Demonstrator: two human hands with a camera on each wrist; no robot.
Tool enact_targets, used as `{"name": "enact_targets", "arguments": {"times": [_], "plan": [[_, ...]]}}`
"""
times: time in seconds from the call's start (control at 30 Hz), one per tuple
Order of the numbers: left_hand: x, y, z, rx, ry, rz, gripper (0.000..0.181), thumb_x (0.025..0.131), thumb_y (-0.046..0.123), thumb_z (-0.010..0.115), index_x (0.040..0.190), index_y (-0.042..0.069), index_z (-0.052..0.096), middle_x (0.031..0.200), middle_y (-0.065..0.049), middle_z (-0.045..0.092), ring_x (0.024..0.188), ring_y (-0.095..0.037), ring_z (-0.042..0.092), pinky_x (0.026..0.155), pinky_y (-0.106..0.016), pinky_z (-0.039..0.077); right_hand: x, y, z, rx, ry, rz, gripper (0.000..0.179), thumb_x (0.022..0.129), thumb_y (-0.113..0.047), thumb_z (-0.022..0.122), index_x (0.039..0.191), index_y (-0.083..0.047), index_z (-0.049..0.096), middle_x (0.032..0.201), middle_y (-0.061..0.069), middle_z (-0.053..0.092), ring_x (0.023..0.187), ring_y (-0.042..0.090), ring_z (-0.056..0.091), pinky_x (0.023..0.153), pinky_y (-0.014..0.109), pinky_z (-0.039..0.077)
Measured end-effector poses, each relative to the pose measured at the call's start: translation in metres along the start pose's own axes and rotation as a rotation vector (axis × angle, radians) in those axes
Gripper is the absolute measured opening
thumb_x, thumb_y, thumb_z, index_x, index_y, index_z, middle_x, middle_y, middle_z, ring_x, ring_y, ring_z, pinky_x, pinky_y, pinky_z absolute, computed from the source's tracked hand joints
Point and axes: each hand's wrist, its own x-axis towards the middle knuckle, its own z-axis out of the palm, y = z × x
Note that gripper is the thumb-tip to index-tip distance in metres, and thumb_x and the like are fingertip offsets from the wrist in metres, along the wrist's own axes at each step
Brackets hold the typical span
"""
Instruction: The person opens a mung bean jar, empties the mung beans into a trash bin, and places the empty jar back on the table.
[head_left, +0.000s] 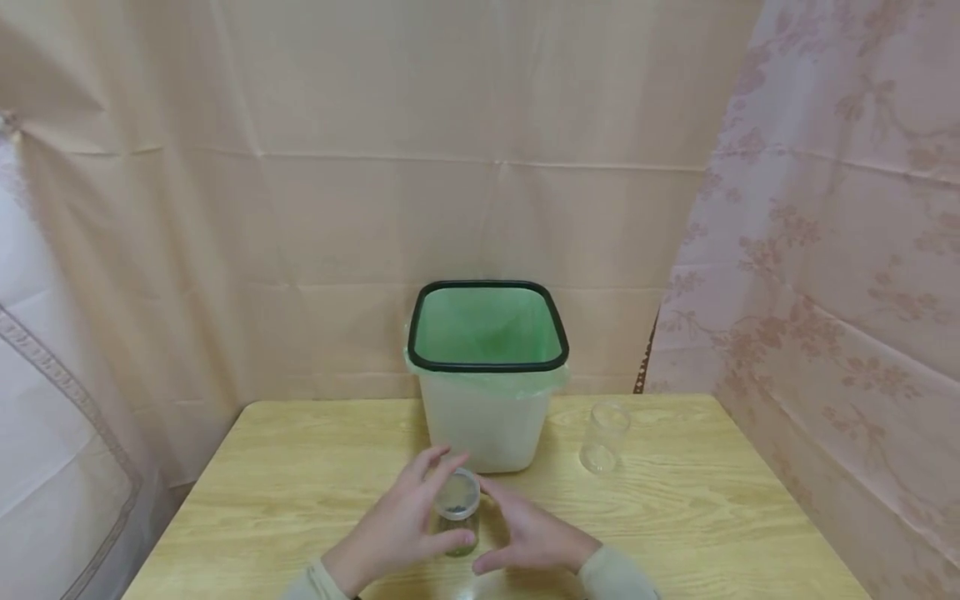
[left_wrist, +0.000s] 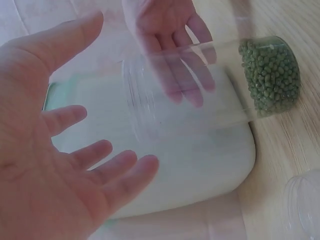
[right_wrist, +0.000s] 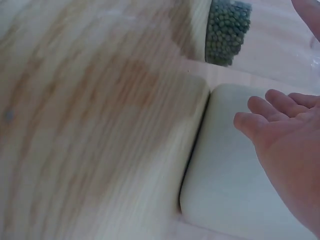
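A clear cylindrical jar (head_left: 459,546) stands upright on the wooden table, between my two hands and in front of a bin. Small green beans (left_wrist: 270,75) fill its bottom, and the rest of it looks see-through. My left hand (head_left: 401,525) is on the jar's left side, fingers spread and thumb overlapping the jar in the head view. In the left wrist view a gap shows between those fingers and the jar. On the other side, my right hand (head_left: 536,529) has its fingers extended beside the jar and holds nothing.
The white bin (head_left: 483,425) with a green liner and a black rim stands behind the jar. To its right is another clear jar (head_left: 604,442), without beans. Curtains (head_left: 337,208) hang behind the table (head_left: 690,500) and along both sides.
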Motion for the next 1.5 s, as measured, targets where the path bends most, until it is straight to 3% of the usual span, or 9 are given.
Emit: {"name": "enact_targets", "arguments": {"times": [0.13,0.37,0.53,0.73,0.9,1.03,1.23,1.5], "plan": [[0.001,0.002,0.002,0.056,-0.007,0.029,0.082,0.089,0.061,0.068,0.153,0.016,0.044,0.152,-0.017,0.040,0.134,-0.037,0.047,0.092,-0.056,0.054,0.005,0.002,0.005,0.016,-0.020,-0.047,0.112,0.082,-0.033,0.086,0.163,-0.025,0.010,0.166,0.001,0.021,0.150,0.029,0.026,0.118,0.051,0.029],[0.002,0.005,0.003,0.121,-0.040,0.100,0.055,0.094,0.049,0.069,0.138,0.018,0.060,0.144,-0.011,0.052,0.128,-0.029,0.053,0.094,-0.052,0.055,0.006,0.000,0.006,0.019,-0.028,0.066,0.104,0.084,-0.043,0.082,0.162,-0.032,0.014,0.165,-0.001,0.025,0.148,0.026,0.030,0.117,0.053,0.031],[0.003,0.006,0.004,0.150,-0.046,0.098,0.039,0.092,0.034,0.076,0.127,0.020,0.067,0.142,-0.010,0.055,0.128,-0.029,0.053,0.093,-0.052,0.055,0.010,0.000,0.007,0.018,-0.025,0.018,0.109,0.084,-0.035,0.084,0.164,-0.027,0.010,0.165,0.000,0.024,0.148,0.024,0.030,0.119,0.046,0.030],[0.005,0.004,0.007,0.188,-0.033,0.103,0.036,0.091,0.029,0.077,0.124,0.019,0.068,0.141,-0.016,0.055,0.128,-0.033,0.053,0.092,-0.050,0.056,0.016,0.002,0.007,-0.014,-0.005,-0.047,0.106,0.082,-0.032,0.086,0.162,-0.025,0.017,0.160,-0.005,0.035,0.143,0.017,0.039,0.116,0.038,0.035],[0.006,0.003,0.008,0.173,-0.036,0.100,0.034,0.092,0.026,0.077,0.124,0.018,0.066,0.140,-0.017,0.056,0.129,-0.034,0.053,0.092,-0.050,0.056,0.019,0.002,0.006,0.052,-0.026,-0.020,0.088,0.087,-0.031,0.081,0.157,-0.029,0.027,0.153,-0.009,0.043,0.137,0.015,0.045,0.112,0.037,0.041],[0.007,0.002,0.008,0.181,-0.034,0.096,0.034,0.092,0.025,0.077,0.124,0.015,0.067,0.138,-0.016,0.057,0.127,-0.033,0.055,0.093,-0.050,0.056,0.021,0.001,0.005,0.041,-0.026,-0.025,0.078,0.091,-0.029,0.077,0.154,-0.027,0.033,0.151,-0.006,0.046,0.136,0.017,0.047,0.110,0.036,0.043],[0.010,0.002,0.006,0.197,-0.041,0.100,0.034,0.093,0.029,0.076,0.123,0.016,0.067,0.136,-0.015,0.059,0.122,-0.029,0.057,0.093,-0.048,0.055,0.022,0.003,0.006,0.029,-0.008,-0.050,0.077,0.088,-0.027,0.080,0.152,-0.025,0.037,0.149,-0.006,0.049,0.134,0.016,0.048,0.110,0.038,0.043],[0.014,0.002,0.003,0.145,-0.115,0.051,0.034,0.094,0.030,0.075,0.125,0.021,0.067,0.136,-0.011,0.059,0.123,-0.028,0.056,0.095,-0.051,0.053,0.023,0.005,0.008,0.071,-0.025,-0.011,0.081,0.086,-0.033,0.081,0.152,-0.030,0.035,0.150,-0.010,0.046,0.136,0.012,0.045,0.112,0.035,0.039]]}}
